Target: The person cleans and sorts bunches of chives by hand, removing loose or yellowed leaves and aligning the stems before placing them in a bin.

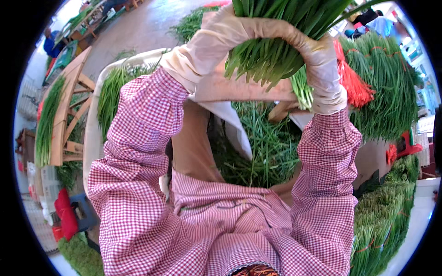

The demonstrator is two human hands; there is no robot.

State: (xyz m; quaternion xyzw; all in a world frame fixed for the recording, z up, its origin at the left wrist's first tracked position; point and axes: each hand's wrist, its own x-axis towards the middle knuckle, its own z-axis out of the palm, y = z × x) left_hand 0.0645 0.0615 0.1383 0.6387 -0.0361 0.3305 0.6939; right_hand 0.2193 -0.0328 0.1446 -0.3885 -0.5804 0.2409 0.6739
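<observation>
A thick bunch of green chives (267, 60) is held up in front of me at the top of the view, its cut ends hanging downward. My left hand (221, 34), in a cream glove, closes round it from the left. From the right, my right hand (320, 55), gloved alike, grips the same bunch; some fingers of both hands are hidden behind the stalks. Beneath it is a wooden board (248, 89), with a few paler stalks (302, 89) on its right part. Red plastic strands (354, 85) hang just right of my right hand.
A white plastic basket (93, 133) with chives stands at left, beside a wooden bench (60, 133). Loose green trimmings (262, 147) lie below the board. Tied chives are heaped at right (386, 87) and lower right (384, 221). A red stool (407, 145) stands there.
</observation>
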